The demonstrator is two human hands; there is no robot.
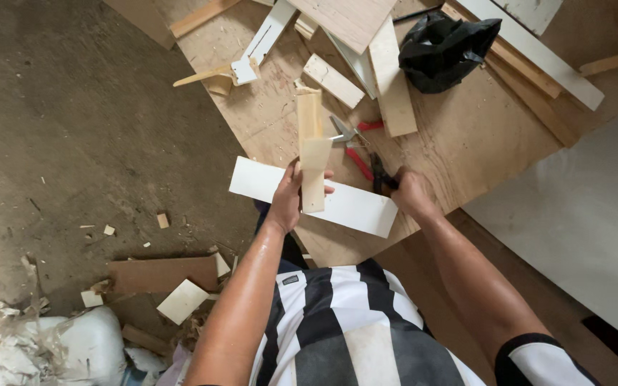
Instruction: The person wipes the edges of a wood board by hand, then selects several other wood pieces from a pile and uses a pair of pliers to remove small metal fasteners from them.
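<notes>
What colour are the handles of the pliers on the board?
Red, on the pliers lying by the right hand; head view.

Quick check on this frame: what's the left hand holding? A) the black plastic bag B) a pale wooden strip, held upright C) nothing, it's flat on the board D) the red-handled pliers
B: the left hand grips a pale wooden strip standing upright over the white panel, while the red-handled pliers lie on the plywood board and the right hand rests on a dark tool.

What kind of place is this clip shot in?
Probably a rough carpentry work area: a plywood sheet serves as a bench, strewn with wood offcuts and red-handled pliers, above a dusty floor littered with chips.
</notes>
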